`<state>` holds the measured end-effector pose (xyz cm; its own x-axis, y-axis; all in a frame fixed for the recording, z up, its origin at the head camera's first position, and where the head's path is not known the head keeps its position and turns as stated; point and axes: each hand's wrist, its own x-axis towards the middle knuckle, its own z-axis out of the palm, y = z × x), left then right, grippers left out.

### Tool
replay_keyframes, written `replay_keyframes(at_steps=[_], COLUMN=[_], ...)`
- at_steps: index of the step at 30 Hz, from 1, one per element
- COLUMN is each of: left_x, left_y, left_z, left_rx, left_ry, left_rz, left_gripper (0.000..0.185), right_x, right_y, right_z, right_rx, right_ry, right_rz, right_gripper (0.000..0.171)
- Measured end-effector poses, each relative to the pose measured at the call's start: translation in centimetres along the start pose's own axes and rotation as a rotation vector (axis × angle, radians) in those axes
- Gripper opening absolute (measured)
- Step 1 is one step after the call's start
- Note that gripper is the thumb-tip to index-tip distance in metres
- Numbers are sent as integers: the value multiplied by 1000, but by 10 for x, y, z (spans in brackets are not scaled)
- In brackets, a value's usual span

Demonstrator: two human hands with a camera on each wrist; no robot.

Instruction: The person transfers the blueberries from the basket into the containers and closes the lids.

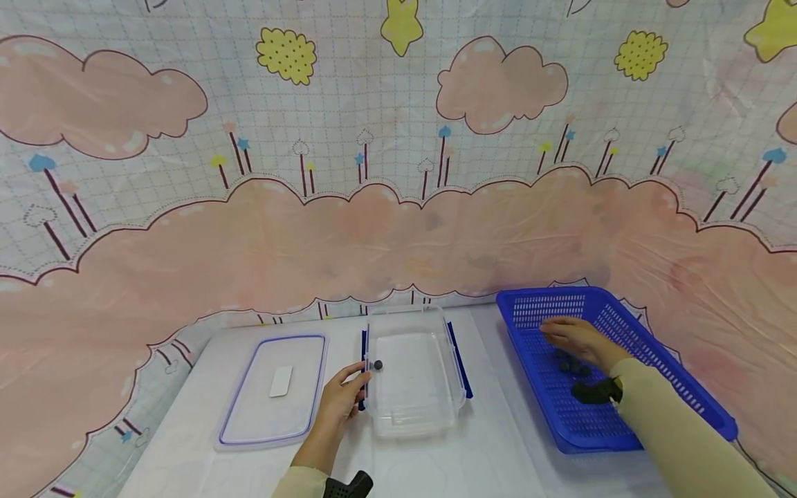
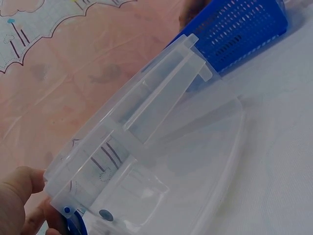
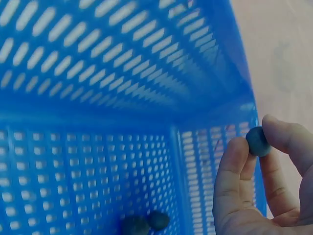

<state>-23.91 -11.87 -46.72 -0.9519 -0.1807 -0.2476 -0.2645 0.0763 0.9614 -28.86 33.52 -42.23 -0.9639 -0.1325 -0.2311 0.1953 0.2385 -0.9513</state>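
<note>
A clear plastic container (image 1: 414, 387) stands open at the middle of the white table. My left hand (image 1: 355, 384) grips its left wall by the blue latch; the thumb (image 2: 22, 188) shows beside the container (image 2: 161, 147) in the left wrist view. One small dark ball (image 1: 377, 364) lies inside by that wall. My right hand (image 1: 557, 333) is inside the blue perforated basket (image 1: 660, 360) on the right. Its thumb and a finger (image 3: 230, 171) pinch a dark blue ball (image 3: 257, 141) above the basket floor. More dark balls (image 3: 146, 223) lie on that floor.
The container's clear lid (image 1: 274, 387) with a blue seal lies flat to the left of my left hand. A patterned pink cloth (image 1: 398, 228) hangs close behind the table. The basket (image 2: 239, 29) stands just right of the container.
</note>
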Motion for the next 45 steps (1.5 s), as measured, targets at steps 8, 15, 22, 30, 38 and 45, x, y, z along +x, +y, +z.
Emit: replay_keyframes(at_steps=[8, 15, 22, 30, 38, 45], left_x=[-1, -1, -1, 0, 0, 0], left_y=[1, 1, 0, -1, -2, -2], left_z=[0, -1, 0, 0, -1, 0], left_rx=[3, 4, 4, 0, 8, 4], left_ry=[-2, -2, -3, 2, 0, -10], left_rz=[2, -4, -4, 4, 15, 14], left_gripper=[44, 43, 44, 43, 44, 43], right_x=[0, 0, -2, -1, 3, 9], right_y=[-15, -21, -25, -27, -32, -38], right_z=[16, 31, 44, 51, 63, 78], right_rx=[108, 122, 144, 170, 106, 87], right_ry=[-58, -77, -94, -95, -94, -100], right_rz=[-36, -93, -136, -152, -130, -136], right_gripper=[47, 16, 26, 29, 37, 47])
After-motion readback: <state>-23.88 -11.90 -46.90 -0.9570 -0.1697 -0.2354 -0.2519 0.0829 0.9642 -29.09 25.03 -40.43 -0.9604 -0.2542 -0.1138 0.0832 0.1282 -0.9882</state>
